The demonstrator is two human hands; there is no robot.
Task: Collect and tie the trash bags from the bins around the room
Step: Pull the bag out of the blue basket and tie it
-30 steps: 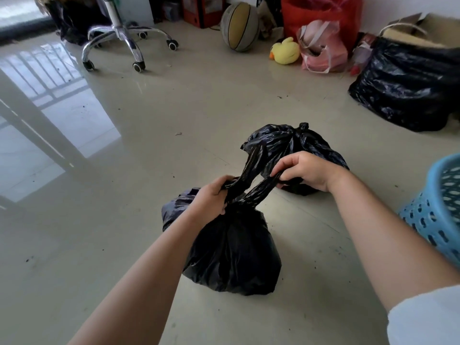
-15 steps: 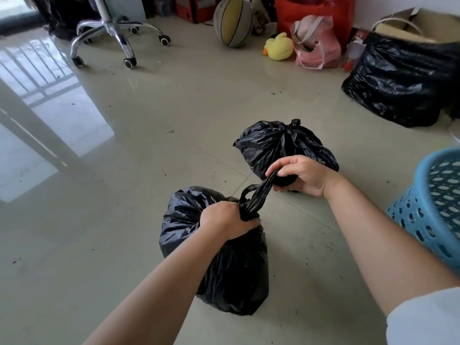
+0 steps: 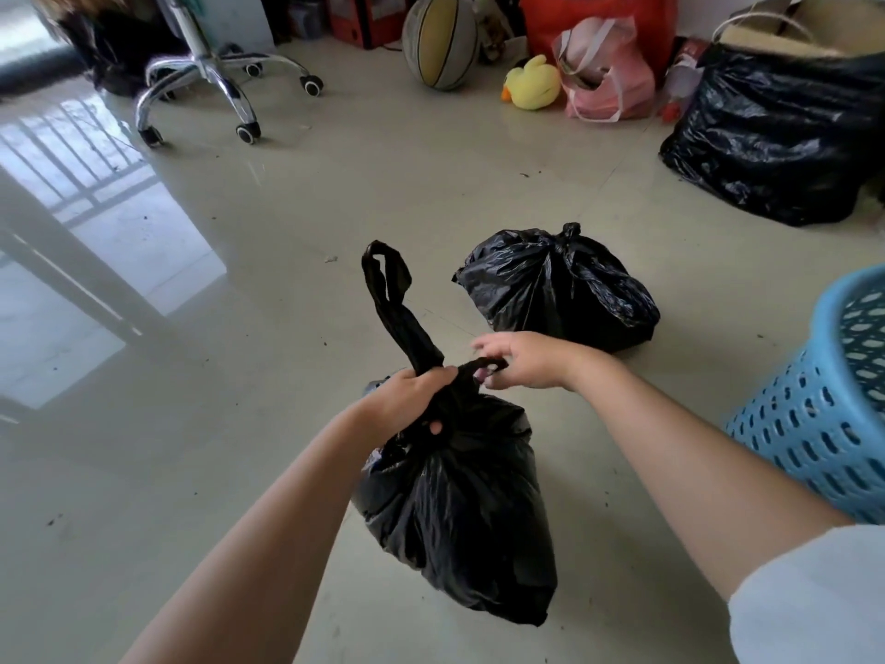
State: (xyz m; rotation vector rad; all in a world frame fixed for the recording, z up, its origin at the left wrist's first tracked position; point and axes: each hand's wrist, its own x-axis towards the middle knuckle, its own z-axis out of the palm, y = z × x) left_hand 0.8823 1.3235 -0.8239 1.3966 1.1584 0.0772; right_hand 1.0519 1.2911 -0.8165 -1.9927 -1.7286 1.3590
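A full black trash bag (image 3: pixel 459 519) stands on the pale tiled floor in front of me. My left hand (image 3: pixel 407 400) is closed around its gathered neck. One handle strap (image 3: pixel 388 289) sticks up loose above that hand. My right hand (image 3: pixel 522 359) pinches the other strap, which stretches sideways from the neck. A second black trash bag (image 3: pixel 560 285), knotted at the top, sits on the floor just beyond my right hand.
A blue perforated bin (image 3: pixel 828 414) stands at the right edge. A large black bag (image 3: pixel 776 136) lies far right, over a cardboard box. A pink bag (image 3: pixel 608 69), yellow duck toy (image 3: pixel 531 83), ball (image 3: pixel 440 40) and chair base (image 3: pixel 215 83) line the far side.
The handle strap near my left hand has swung upright and stands free. My right hand moved closer to the neck, still on the other strap. The camera drew nearer.
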